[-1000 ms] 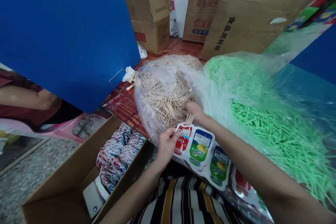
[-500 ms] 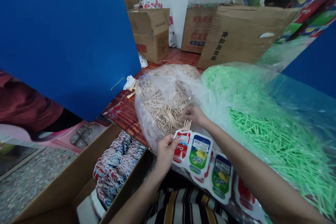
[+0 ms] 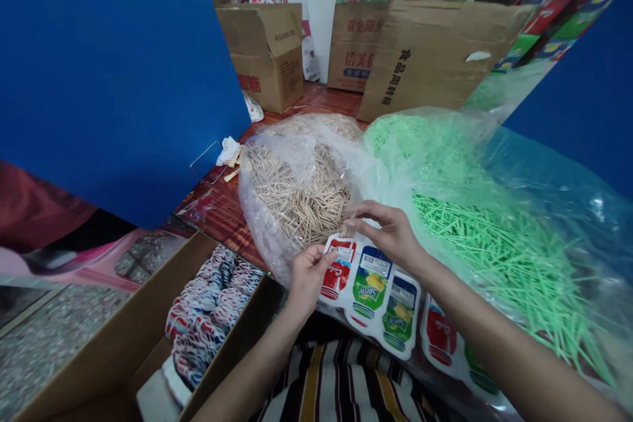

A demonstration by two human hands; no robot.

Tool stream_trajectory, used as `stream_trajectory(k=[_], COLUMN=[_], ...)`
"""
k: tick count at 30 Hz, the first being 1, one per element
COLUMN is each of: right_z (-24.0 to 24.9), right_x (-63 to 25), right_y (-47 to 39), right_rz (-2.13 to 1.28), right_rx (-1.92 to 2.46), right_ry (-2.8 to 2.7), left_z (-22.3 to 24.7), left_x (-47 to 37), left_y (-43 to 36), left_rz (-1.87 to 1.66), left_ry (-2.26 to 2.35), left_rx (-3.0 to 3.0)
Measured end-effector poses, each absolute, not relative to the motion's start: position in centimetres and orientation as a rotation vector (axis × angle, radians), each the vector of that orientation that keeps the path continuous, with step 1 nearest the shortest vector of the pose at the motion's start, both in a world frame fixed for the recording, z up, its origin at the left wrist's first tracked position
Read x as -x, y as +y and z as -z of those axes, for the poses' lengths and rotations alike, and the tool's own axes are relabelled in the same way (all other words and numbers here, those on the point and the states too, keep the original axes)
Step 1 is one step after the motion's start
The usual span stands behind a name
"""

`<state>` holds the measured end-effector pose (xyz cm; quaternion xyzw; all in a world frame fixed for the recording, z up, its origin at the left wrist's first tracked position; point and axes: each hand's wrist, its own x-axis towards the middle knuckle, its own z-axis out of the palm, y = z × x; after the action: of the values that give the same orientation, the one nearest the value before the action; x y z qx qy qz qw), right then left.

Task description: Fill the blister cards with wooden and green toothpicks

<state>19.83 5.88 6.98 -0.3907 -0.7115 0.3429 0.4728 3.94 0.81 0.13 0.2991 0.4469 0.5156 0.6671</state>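
My left hand point(image 3: 307, 277) pinches the edge of a flat double packet, made of a red cola pouch point(image 3: 336, 273) and a joined blue-and-green Sprite pouch point(image 3: 370, 285). A few short pale sticks point(image 3: 348, 229) stand up from the top of the cola pouch. At their upper ends my right hand point(image 3: 388, 231) has its thumb and fingers closed around them, partly covering them. Just behind both hands lies a clear bag of loose pale sticks point(image 3: 311, 208). More Sprite packets point(image 3: 399, 316) and cola packets point(image 3: 440, 333) lie under my right forearm.
Green sticks point(image 3: 494, 264) fill another plastic bag on the right. An open carton point(image 3: 106, 336) at lower left holds stacked packets point(image 3: 212, 310). Cardboard boxes point(image 3: 435, 53) stand along the back, beside a blue panel point(image 3: 113, 66). A person's red sleeve point(image 3: 39, 204) shows at far left.
My right hand has moved from beside the stick bag down to the sticks at the cola pouch's top and closed on them. My left hand keeps its hold. The view has shifted slightly.
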Motion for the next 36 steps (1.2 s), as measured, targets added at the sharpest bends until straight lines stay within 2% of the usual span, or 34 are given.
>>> stream_trajectory(k=[3,9,17,22,27,36], right_z=[-6.6,-7.5,-6.7,-6.3,-6.3,-6.7], right_x=[-20.5,-22.3,-23.1,-23.6,-24.0,-24.2], right_y=[5.7,3.9,1.4,0.5,0.4,0.9], right_rz=[-0.759,-0.9,-0.868,-0.887,-0.87,-1.081], right_rx=[0.958,0.983,1.176,1.291,1.193,1.243], right_ry=[-1.953,-2.302,-1.936,-2.052,-1.924,-2.039], left_z=[-0.2,-0.7,-1.7,-1.6,-1.7,-2.2], left_x=[-4.2,-4.5,-5.5,-6.0,-6.2,-6.8], left_y=[0.7,0.3,0.2,-0.1,-0.2,-0.1], left_rz=[-1.139,-1.113,-1.111,-1.063,-1.063,-1.103], left_ry=[1.014,0.978,0.886,0.905,0.903,0.902], left_rx=[-0.696,-0.68,-0.605,-0.641,-0.649,-0.609])
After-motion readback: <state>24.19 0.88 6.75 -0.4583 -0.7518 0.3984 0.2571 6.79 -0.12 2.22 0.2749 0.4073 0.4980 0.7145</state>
